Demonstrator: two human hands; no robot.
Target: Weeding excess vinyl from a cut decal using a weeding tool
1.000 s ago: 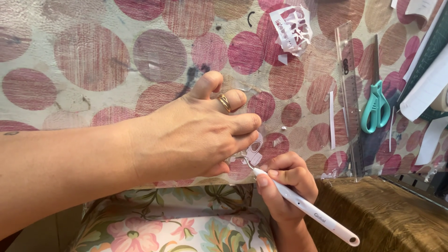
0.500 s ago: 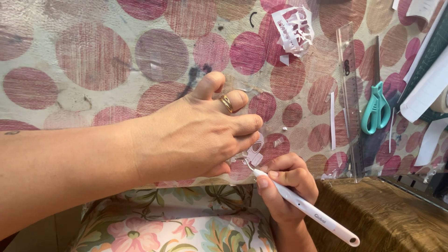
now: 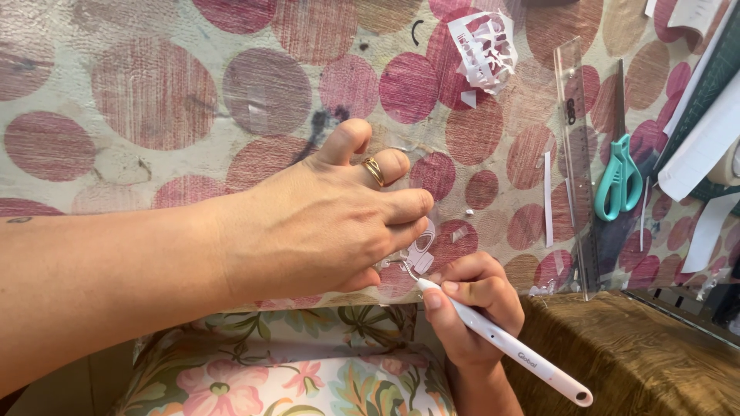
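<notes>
Hands unmoved; small white paper cutout [image 3: 420,254], intricate, under pale craft knife [image 3: 505,343].

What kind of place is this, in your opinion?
Probably a home craft table for paper cutting. The right hand holds a white craft knife over a small paper cutout, and a clear ruler and teal scissors lie nearby.

Two hands [image 3: 331,223], one white craft knife [image 3: 509,347], one teal scissors [image 3: 619,179], one clear ruler [image 3: 576,139].
</notes>
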